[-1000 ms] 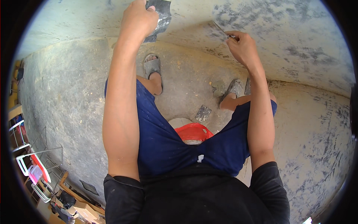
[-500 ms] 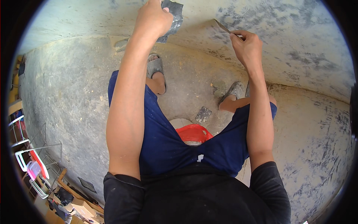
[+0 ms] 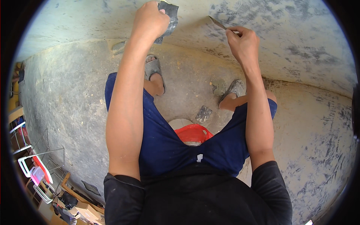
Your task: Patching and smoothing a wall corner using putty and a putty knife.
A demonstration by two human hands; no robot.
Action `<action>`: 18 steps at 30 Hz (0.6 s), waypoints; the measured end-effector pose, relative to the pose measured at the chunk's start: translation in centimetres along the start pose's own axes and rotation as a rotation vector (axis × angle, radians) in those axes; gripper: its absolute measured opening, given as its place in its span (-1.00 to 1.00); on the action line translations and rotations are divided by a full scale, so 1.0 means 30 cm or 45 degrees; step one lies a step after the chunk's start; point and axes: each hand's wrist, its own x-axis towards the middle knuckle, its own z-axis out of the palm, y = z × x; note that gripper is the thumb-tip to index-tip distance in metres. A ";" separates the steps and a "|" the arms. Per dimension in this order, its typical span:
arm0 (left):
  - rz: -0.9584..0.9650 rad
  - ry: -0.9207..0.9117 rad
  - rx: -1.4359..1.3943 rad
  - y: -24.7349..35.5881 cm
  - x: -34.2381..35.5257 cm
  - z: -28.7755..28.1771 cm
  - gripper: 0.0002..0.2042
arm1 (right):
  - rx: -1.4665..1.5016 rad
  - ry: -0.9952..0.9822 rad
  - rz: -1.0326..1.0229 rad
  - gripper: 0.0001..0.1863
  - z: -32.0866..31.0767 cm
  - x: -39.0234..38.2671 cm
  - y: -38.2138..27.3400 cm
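My left hand (image 3: 150, 21), at the top of the head view, is closed round a dark grey flat piece (image 3: 171, 17) with an uneven edge and pale smears. Its exact kind I cannot tell. To the right, my right hand (image 3: 244, 42) grips a putty knife (image 3: 217, 23) between thumb and fingers. The thin blade appears nearly edge-on and points up and left toward the wall (image 3: 258, 22), which is pale with dark grey patches. Whether the blade touches the wall is unclear. Much of the knife's handle is hidden in my fingers.
Between my legs is something with red plastic (image 3: 193, 133) over it. A smeared dark flat piece (image 3: 203, 113) lies on the concrete floor (image 3: 75, 93). Folding chairs (image 3: 35, 172) and cardboard boxes (image 3: 88, 212) stand at the left. Another patchy wall (image 3: 315, 150) rises at the right.
Both hands have shifted slightly left in the picture, still holding the flat piece and the putty knife. The blade has moved a little up and left. The view has also shifted slightly.
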 end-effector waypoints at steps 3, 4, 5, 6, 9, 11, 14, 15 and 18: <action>-0.018 -0.077 -0.016 0.001 -0.006 -0.003 -0.63 | -0.012 0.001 -0.019 -0.72 0.026 0.005 0.006; 0.000 -0.038 0.007 -0.007 -0.006 0.000 -0.64 | -0.029 0.010 -0.059 -0.72 0.033 0.004 0.008; 0.002 -0.039 0.006 -0.004 -0.009 0.001 -0.64 | -0.030 0.012 -0.059 -0.72 0.029 0.003 0.010; -0.021 -0.050 -0.008 0.000 -0.016 0.004 -0.64 | -0.024 0.021 -0.028 -0.72 0.021 -0.001 0.012; -0.006 -0.039 0.005 -0.026 -0.003 0.003 -0.65 | -0.024 0.009 0.007 -0.73 0.011 -0.001 0.002; 0.039 -0.018 0.035 -0.032 -0.001 0.003 -0.65 | -0.027 -0.005 0.013 -0.73 0.006 -0.003 0.004; -0.054 -0.095 -0.013 -0.009 -0.010 0.005 -0.66 | -0.015 0.009 0.000 -0.74 0.004 -0.003 0.021; -0.032 -0.085 0.001 -0.001 -0.008 0.009 -0.66 | -0.027 0.021 -0.017 -0.74 0.016 0.011 0.025; -0.006 -0.095 0.042 0.018 -0.015 0.009 -0.68 | -0.034 0.057 -0.070 -0.74 0.028 -0.001 0.026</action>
